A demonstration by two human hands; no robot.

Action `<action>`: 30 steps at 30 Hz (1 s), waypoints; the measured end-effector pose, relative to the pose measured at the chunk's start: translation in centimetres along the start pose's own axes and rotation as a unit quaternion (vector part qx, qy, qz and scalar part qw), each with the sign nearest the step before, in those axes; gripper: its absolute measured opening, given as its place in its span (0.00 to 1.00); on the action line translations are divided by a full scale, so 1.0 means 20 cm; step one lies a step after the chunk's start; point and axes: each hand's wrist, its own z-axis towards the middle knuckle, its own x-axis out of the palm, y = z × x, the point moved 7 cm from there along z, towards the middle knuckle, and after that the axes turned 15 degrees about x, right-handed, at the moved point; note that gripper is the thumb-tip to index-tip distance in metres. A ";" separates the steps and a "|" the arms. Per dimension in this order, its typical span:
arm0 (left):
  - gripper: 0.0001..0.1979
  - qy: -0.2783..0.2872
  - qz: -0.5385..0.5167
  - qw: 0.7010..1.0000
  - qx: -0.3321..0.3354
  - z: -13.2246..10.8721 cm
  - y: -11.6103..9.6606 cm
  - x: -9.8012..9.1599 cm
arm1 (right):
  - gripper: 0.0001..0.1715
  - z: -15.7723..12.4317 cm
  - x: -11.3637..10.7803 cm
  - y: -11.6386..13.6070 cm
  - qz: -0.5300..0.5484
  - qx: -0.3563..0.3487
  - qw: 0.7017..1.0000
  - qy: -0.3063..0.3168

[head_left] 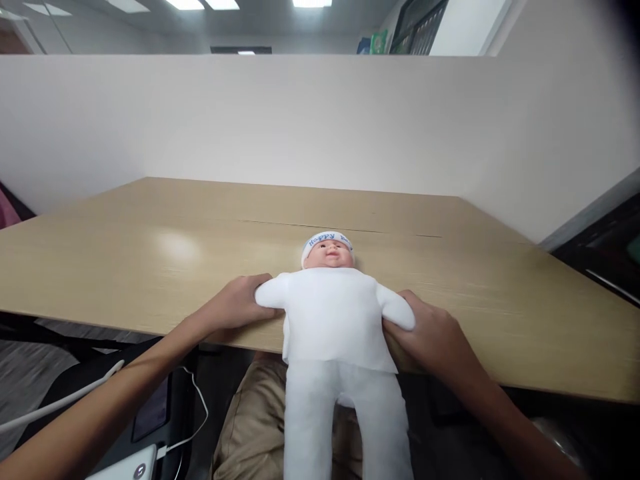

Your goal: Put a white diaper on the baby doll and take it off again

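A baby doll [337, 320] in a white top and white trousers lies face up, its head and torso on the wooden table and its legs hanging past the front edge toward me. On its head is a white headband [327, 238] with blue lettering that begins "Happy". My left hand [245, 301] is closed around the doll's arm on the left side. On the other side, my right hand [425, 330] grips the other arm, with the fingers partly hidden beneath it.
The wooden table [125, 247] meets a white partition [300, 120] at the back. Below left, a white power bank or phone [133, 463] with a white cable [200, 400] rests on a dark seat. A dark object [605, 233] stands at the right edge.
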 end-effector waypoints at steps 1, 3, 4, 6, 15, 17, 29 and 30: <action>0.18 -0.007 0.010 1.000 0.002 0.04 0.02 -0.01 | 0.12 0.04 0.01 0.00 0.003 -0.007 1.000 -0.012; 0.19 -0.028 0.038 0.999 0.000 0.12 0.08 -0.03 | 0.12 0.12 0.02 0.01 0.014 -0.030 0.999 -0.038; 0.19 -0.040 0.054 0.998 -0.001 0.17 0.11 -0.04 | 0.13 0.17 0.03 0.02 0.017 -0.043 0.998 -0.048; 0.18 -0.066 0.083 0.994 0.003 0.26 0.18 -0.07 | 0.14 0.28 0.05 0.05 0.018 -0.063 0.996 -0.061; 0.16 -0.105 0.206 0.973 0.024 0.68 0.47 -0.15 | 0.21 0.80 0.14 0.26 -0.044 -0.064 0.993 -0.086; 0.17 -0.109 0.224 0.968 0.034 0.78 0.53 -0.18 | 0.24 0.91 0.15 0.32 -0.050 -0.073 0.991 -0.103; 0.27 -0.137 0.278 0.951 0.015 1.29 0.83 -0.33 | 0.27 1.54 0.19 0.53 -0.048 -0.081 0.985 -0.146; 0.30 -0.141 0.277 0.950 0.009 1.32 0.84 -0.34 | 0.27 1.57 0.19 0.54 -0.051 -0.079 0.985 -0.146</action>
